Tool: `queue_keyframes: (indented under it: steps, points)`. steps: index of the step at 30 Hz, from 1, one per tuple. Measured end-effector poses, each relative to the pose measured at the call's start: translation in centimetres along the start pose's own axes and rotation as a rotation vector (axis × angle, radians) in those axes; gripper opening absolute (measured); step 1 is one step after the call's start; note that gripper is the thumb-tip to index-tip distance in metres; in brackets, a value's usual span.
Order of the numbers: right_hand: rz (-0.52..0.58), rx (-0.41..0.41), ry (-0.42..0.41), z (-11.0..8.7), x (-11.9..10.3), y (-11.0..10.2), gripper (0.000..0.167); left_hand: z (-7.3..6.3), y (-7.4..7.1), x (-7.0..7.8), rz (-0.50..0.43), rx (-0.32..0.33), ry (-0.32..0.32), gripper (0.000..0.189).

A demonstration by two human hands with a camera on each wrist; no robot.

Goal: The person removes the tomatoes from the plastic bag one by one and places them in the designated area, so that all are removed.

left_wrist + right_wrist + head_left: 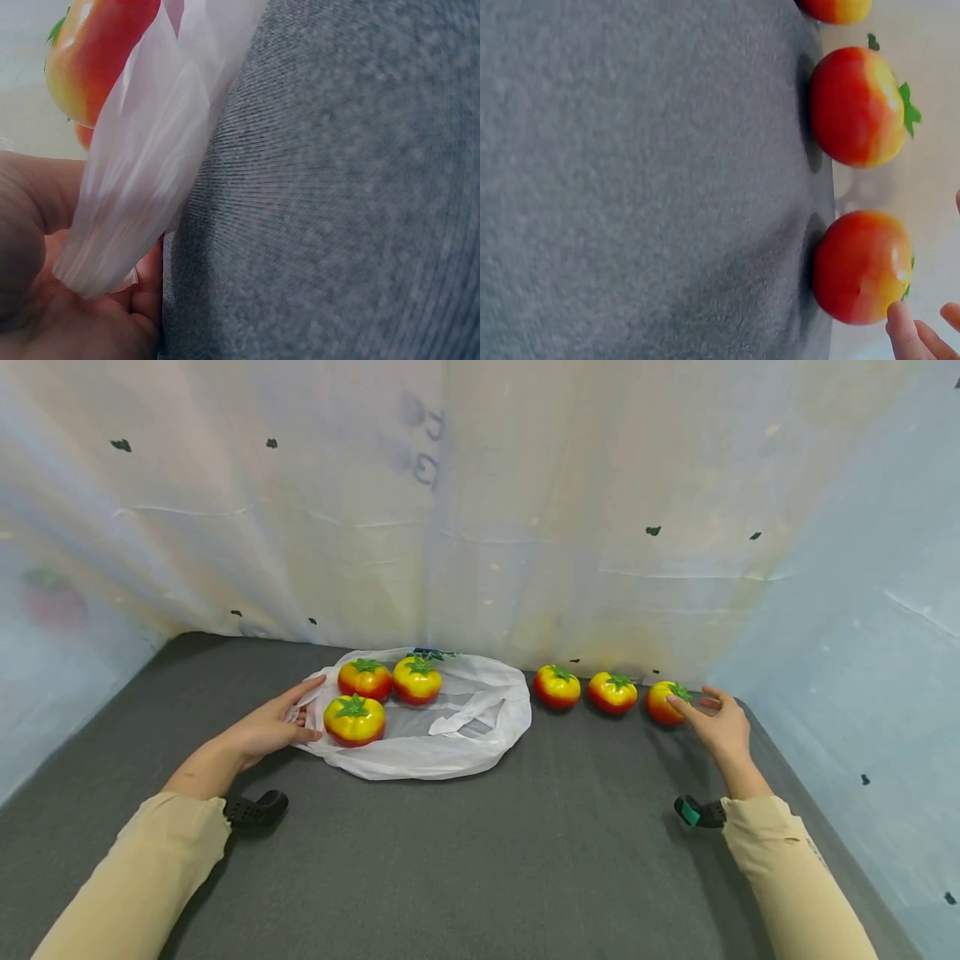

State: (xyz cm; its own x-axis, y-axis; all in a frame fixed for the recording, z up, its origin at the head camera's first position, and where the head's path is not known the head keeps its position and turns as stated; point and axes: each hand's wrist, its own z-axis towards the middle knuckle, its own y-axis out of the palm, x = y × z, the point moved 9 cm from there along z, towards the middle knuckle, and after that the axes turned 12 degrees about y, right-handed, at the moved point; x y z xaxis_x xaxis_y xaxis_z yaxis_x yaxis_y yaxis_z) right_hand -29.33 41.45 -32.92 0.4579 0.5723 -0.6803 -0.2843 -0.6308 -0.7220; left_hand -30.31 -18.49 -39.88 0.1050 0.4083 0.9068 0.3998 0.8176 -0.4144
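- Your left fingers (pixel 306 686), curled, grip the white plastic bag (pixel 423 766).
- Your right fingers (pixel 722 696) gape empty at the farthest of three round red-yellow tomatoes (pixel 612 697) right of it.
- Three matching tomatoes (pixel 358 727) sit inside.

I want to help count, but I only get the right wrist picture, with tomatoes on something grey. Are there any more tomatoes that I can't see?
Observer: Yes, three more tomatoes sit in an open white bag.

Operator: Cool! What's the left grip doing?

Observer: It's holding the bag's left edge.

Operator: And where's the bag from the row of tomatoes in my picture?

Observer: In the head view, it lies to the left of that row.
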Motion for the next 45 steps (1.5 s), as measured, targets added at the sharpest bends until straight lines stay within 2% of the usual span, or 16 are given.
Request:
queue_keyframes:
  steps: [6, 11, 20, 31, 38, 45]
  points:
    - [0.049, 0.009, -0.034, -1.0, -0.8, -0.2, 0.088, 0.0, -0.1, 0.2, -0.005, 0.001, 0.005, 0.099]
    - [0.087, 0.026, -0.098, -1.7, -2.1, -0.1, 0.084, 0.0, -0.1, 0.3, 0.001, 0.002, -0.002, 0.098]
    - [0.155, 0.027, -0.227, -3.6, -5.4, 1.4, 0.076, -0.3, 0.0, 0.1, -0.006, -0.006, 0.001, 0.095]
    - [0.200, -0.021, -0.317, -4.8, -7.7, 3.6, 0.072, -0.3, 0.0, 0.4, 0.003, -0.001, 0.017, 0.096]
    - [0.238, -0.087, -0.344, -5.5, -8.7, 4.9, 0.071, -0.3, 0.1, 0.4, 0.000, 0.005, 0.019, 0.097]
    - [0.265, -0.114, -0.366, -6.3, -9.5, 5.6, 0.067, -0.3, 0.0, 0.2, -0.008, 0.004, 0.014, 0.097]
